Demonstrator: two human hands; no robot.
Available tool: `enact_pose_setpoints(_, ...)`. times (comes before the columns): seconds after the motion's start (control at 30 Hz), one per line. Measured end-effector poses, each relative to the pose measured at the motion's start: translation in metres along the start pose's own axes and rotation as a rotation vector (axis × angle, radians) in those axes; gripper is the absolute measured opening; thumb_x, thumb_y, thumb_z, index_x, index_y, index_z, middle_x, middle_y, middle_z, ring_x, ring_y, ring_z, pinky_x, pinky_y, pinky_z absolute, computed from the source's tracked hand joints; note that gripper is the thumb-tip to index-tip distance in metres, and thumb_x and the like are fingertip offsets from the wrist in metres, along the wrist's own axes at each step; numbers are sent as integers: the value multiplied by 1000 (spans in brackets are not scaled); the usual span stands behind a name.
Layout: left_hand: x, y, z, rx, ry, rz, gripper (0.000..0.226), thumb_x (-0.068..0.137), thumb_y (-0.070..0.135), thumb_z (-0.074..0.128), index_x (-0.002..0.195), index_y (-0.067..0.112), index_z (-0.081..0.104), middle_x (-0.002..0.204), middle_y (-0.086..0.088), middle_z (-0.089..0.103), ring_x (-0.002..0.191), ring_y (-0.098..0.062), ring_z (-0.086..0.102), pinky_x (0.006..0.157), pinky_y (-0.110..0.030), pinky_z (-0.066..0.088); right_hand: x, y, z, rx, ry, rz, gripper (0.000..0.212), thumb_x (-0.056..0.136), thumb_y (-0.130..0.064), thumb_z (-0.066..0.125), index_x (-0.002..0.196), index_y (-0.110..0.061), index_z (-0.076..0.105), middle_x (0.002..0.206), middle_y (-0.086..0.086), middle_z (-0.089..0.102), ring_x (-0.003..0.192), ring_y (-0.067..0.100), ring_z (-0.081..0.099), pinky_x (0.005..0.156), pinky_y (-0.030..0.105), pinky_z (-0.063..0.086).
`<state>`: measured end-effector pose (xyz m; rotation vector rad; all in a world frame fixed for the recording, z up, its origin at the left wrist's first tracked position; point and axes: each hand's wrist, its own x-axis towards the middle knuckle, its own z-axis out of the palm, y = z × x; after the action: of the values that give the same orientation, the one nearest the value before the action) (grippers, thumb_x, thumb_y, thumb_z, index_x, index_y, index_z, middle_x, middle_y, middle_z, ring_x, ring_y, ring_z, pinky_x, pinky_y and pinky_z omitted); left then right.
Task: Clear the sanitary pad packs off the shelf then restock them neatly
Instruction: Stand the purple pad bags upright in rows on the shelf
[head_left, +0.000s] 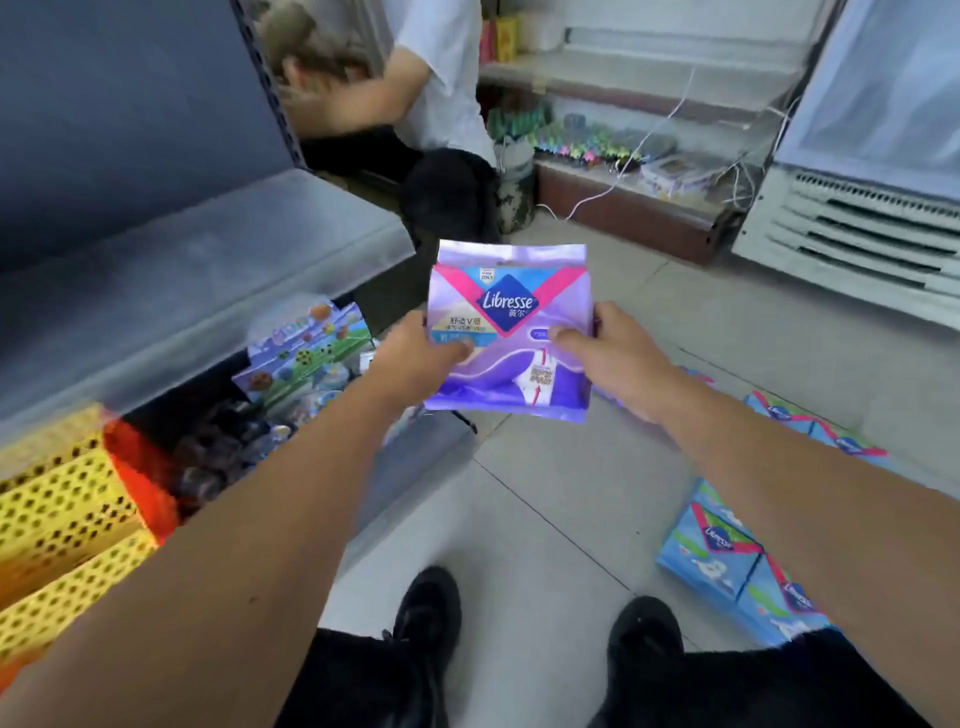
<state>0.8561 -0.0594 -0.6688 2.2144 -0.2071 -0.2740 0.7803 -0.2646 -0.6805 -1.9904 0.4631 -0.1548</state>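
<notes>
A purple sanitary pad pack (509, 332) marked "Libresse" is held upright in mid-air above the tiled floor (545, 499), in front of the grey shelf (208, 280). The left hand (415, 358) grips its left edge and the right hand (608, 353) its right edge, fingers curled round it. Blue Libresse packs (727, 551) lie on the floor to the right. Yellow perforated boxes (57, 509) stand at lower left. A crouching person (395, 93) is beyond the shelf.
</notes>
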Motion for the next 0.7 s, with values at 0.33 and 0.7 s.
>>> enact_pose_setpoints(0.33,-108,-3,-181,-41,267,47,22,91,22,63,111,15,58,104,-3,70,92,-21,68,82,-39,56,-76,-146,70,120,-142,-234,27,90,-28,63,112,-16,53,108,-1,67,90,12,67,75,33,54)
enact_pose_setpoints(0.7,-147,-88,-319,-181,721,-40,32,90,22,62,120,23,52,112,3,68,95,-14,66,77,-32,57,-78,-262,241,137,-328,-412,34,72,-50,69,96,-32,53,103,-7,68,93,17,68,86,50,55)
